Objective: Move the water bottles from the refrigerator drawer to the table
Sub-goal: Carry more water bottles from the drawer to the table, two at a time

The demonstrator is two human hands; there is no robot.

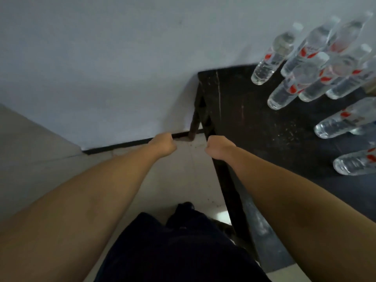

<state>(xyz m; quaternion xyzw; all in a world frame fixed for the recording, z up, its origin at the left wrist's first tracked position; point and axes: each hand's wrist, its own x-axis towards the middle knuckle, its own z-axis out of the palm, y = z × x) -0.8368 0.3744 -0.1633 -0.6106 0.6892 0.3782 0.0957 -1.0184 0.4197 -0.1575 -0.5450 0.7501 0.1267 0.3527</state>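
Several clear water bottles (299, 64) with red labels and white caps stand on the dark table (250, 123) at the upper right. Two more bottles (343, 121) stand nearer the right edge. My left hand (163, 144) hangs over the floor left of the table, fingers curled shut, holding nothing. My right hand (218, 148) is beside it at the table's left edge, also curled shut and holding nothing. The refrigerator drawer is out of view.
A pale wall (122, 68) with a black baseboard (130, 142) runs behind. Light floor tiles (189, 180) lie below my hands. A dark table leg (195, 121) drops at the far corner. My dark trousers (179, 251) fill the bottom.
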